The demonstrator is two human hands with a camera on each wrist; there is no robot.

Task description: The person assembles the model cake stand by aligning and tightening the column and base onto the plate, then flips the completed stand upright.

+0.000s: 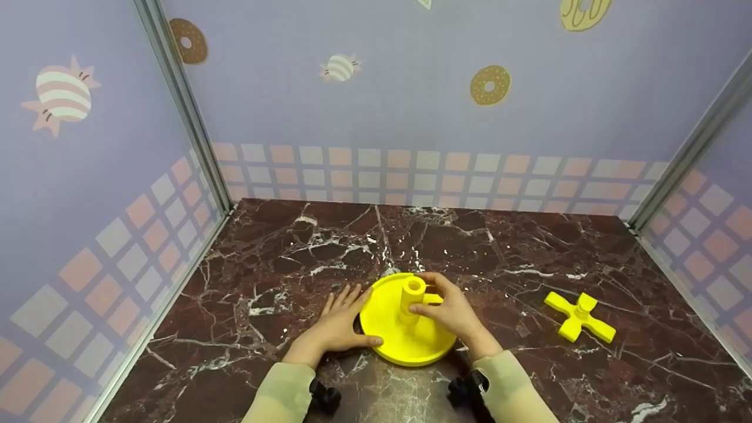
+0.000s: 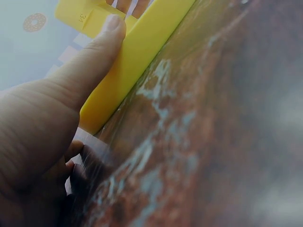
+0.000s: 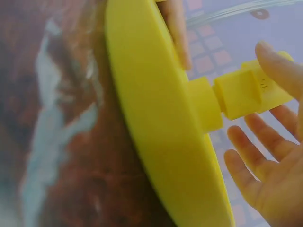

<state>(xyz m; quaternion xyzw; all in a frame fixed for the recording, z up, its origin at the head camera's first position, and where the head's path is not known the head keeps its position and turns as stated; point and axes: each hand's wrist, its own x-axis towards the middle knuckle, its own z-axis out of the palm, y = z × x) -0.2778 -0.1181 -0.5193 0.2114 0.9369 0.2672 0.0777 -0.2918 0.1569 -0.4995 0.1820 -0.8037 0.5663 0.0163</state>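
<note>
A round yellow dish with a raised rim lies on the marbled tabletop. From its middle rises a yellow post, topped by a hollow tube piece. My right hand pinches that tube piece, thumb on the near side. Its remaining fingers are loosely spread in the right wrist view, beside the stepped tube. On the dish's left side, my left hand lies with straight, spread fingers. Its thumb rests on the rim.
A yellow cross-shaped piece with a short central stub lies on the table to the right. Patterned purple walls stand behind and at both sides, with metal posts at the corners. White specks dot the tabletop behind the dish.
</note>
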